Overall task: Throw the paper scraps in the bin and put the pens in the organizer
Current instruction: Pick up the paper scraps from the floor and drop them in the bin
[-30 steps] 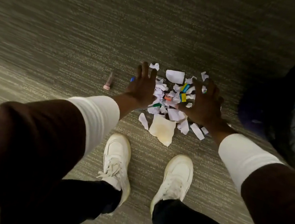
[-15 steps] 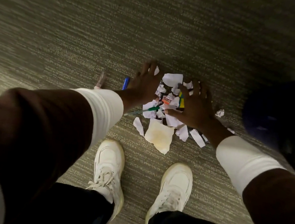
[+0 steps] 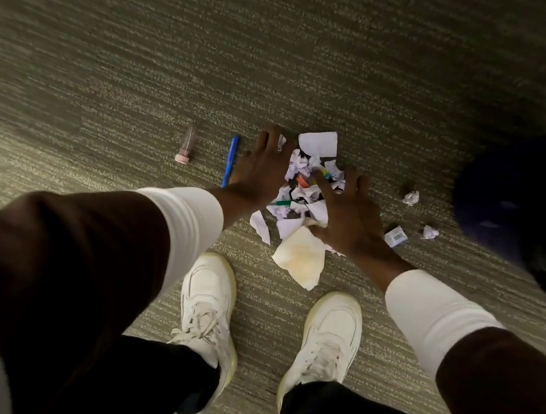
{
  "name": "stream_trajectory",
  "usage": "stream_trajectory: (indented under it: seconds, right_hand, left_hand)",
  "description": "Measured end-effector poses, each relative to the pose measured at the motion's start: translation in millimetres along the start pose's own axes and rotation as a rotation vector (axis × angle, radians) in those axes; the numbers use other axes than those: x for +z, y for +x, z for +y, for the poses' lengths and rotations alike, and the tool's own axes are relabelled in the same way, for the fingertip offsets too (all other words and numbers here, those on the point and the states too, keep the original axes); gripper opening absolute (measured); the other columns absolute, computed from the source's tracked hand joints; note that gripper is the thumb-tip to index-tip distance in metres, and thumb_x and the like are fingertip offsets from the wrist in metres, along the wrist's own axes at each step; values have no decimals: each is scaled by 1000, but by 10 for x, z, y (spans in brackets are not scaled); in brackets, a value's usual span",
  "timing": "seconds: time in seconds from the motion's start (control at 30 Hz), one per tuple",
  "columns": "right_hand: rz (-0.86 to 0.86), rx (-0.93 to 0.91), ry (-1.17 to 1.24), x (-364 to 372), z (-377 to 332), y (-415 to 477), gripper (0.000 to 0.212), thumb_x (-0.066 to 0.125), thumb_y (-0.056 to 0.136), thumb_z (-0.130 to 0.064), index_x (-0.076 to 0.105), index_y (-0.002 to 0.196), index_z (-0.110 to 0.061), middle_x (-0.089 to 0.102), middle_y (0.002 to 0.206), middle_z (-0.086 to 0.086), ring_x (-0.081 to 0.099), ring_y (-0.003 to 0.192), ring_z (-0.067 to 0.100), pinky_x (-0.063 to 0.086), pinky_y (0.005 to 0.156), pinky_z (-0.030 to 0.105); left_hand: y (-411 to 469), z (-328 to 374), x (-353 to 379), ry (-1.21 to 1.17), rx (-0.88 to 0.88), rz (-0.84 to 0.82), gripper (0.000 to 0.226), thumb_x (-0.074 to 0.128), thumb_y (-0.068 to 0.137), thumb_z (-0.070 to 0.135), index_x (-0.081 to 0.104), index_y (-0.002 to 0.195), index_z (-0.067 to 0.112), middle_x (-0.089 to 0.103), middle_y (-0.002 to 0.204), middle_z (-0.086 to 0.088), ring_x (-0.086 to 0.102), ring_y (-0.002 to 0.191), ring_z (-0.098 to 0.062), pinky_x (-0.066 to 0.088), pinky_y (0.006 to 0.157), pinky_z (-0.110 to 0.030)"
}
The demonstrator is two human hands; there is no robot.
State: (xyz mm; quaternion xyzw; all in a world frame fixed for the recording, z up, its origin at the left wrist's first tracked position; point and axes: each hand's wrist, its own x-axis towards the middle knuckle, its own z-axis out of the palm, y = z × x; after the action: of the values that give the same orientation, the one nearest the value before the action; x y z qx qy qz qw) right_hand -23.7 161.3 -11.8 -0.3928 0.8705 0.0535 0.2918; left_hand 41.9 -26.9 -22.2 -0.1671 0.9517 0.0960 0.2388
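A heap of torn white paper scraps (image 3: 300, 193) lies on the carpet in front of my shoes, with a larger stained sheet (image 3: 301, 256) at its near edge. Coloured pens show inside the heap, among them a green one (image 3: 280, 203) and an orange one (image 3: 302, 180). My left hand (image 3: 261, 164) rests flat against the heap's left side, fingers spread. My right hand (image 3: 350, 213) presses on its right side, fingers spread over the scraps. A blue pen (image 3: 231, 160) lies just left of my left hand. Neither hand visibly grips anything.
A small clear tube with a pink cap (image 3: 186, 146) lies further left. Two crumpled scraps (image 3: 411, 197) (image 3: 430, 232) and a barcoded slip (image 3: 395, 236) lie right of the heap. A dark, rounded object (image 3: 519, 202) fills the right edge. My white shoes (image 3: 208, 305) stand close below.
Both hands have pushed inward and squeezed the scraps into a tighter heap. The blue pen and the stray scraps on the right are now uncovered.
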Motion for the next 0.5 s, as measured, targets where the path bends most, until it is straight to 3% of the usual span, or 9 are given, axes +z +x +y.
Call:
stream_trajectory:
  seconds: [0.13,0.23,0.33,0.5]
  right_hand:
    - [48,-26,65,9,4,81,72,75,90,-44,40,152,-38,35,150,20,44,134,42,60,89,52]
    - [89,-56,149,-1,-11,123,54,77,91,-32,57,141,-35,47,144,17,55,127,37,58,95,48]
    - [85,-75,232,-30,2,133,43,78,89,-17,71,130,-26,55,140,15,63,118,36,57,98,44]
    - [186,21,433,-202,87,0,28,73,86,-1,80,111,-12,64,120,19,67,101,37,56,87,43]
  left_hand:
    - [24,8,25,5,42,10,72,78,83,1,46,148,3,39,155,-28,52,134,-45,59,99,-50]
    - [54,-14,61,-91,66,5,74,64,79,-16,50,148,7,44,149,-23,54,130,-44,58,97,-53]
    - [33,-65,20,-215,24,13,63,61,82,-18,62,138,10,52,136,-18,59,121,-43,57,96,-55]
    - [-117,-110,-269,-245,-45,20,32,66,85,-9,68,115,3,57,128,-22,67,105,-48,50,92,-51]
